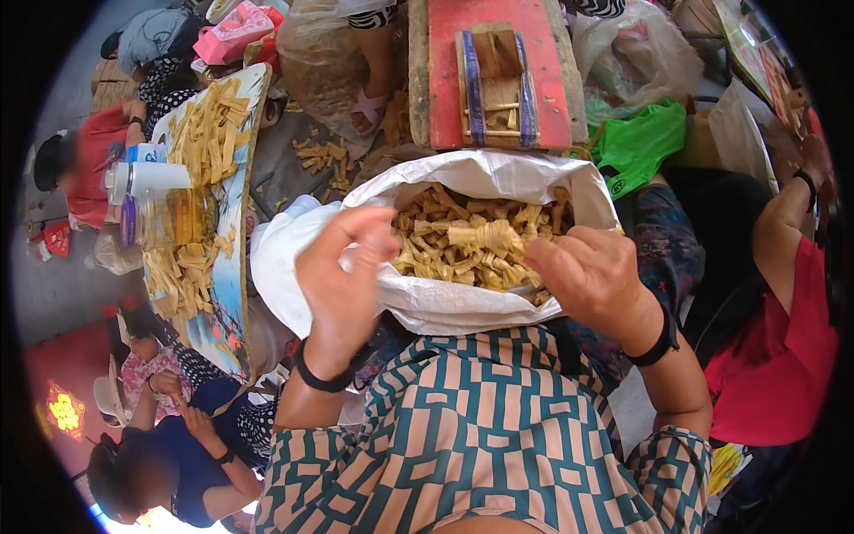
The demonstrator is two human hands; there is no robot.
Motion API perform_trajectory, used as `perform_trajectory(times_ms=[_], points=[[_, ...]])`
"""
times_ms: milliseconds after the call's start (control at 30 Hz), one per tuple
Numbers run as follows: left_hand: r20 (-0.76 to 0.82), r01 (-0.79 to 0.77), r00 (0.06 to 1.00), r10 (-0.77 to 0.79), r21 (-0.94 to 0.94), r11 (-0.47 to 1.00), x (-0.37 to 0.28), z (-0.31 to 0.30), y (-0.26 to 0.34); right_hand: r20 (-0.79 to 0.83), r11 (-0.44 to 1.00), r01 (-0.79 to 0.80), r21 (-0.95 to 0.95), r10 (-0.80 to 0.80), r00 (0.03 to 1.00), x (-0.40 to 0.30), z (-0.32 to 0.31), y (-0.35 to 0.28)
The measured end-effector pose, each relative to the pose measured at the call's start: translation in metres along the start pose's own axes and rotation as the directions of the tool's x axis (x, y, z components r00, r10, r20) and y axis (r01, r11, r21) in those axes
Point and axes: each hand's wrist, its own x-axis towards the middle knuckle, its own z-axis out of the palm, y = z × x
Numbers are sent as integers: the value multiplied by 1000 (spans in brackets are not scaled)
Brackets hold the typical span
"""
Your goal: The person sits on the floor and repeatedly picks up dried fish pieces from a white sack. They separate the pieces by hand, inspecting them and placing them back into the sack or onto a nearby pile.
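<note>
Over an open white woven sack (pixel 460 314) my right hand (pixel 590 280) is shut on one end of a tied bundle of pale yellow strips (pixel 490 236), perhaps tofu skin. The bundle points left, towards my other hand. My left hand (pixel 347 267) is raised at the sack's left edge, blurred, with fingers curled; whether it holds anything thin cannot be told. Many similar yellowish knotted pieces (pixel 440 257) lie inside the sack. Beyond the sack, a wooden holder with blue side bands (pixel 497 87) rests on a red board (pixel 440 73).
At left, a painted tabletop (pixel 230 294) bears piles of yellow strips (pixel 207 133), bottles and a jar of amber liquid (pixel 180 217). A green plastic bag (pixel 644 143) hangs right of the board. Other people sit at left and right. Loose pieces (pixel 327 157) lie on the floor.
</note>
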Motion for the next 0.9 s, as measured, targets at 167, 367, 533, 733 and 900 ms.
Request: perform_trajectory(times_ms=[167, 367, 533, 733, 900], points=[[492, -681, 710, 505, 296, 670, 7, 47, 11, 23, 990, 139, 35, -140, 990, 3, 6, -14], [692, -670, 592, 414, 136, 730, 0, 34, 10, 321, 969, 10, 246, -92, 943, -25, -12, -9], [651, -482, 687, 322, 78, 872, 13, 32, 4, 339, 948, -101, 303, -8, 941, -18, -23, 11], [416, -351, 876, 243, 205, 914, 98, 49, -8, 9, 995, -42, -95, 43, 999, 41, -17, 82], [266, -239, 949, 168, 262, 935, 154, 66, -24, -137, 959, 18, -283, -59, 989, 83, 6, 138]])
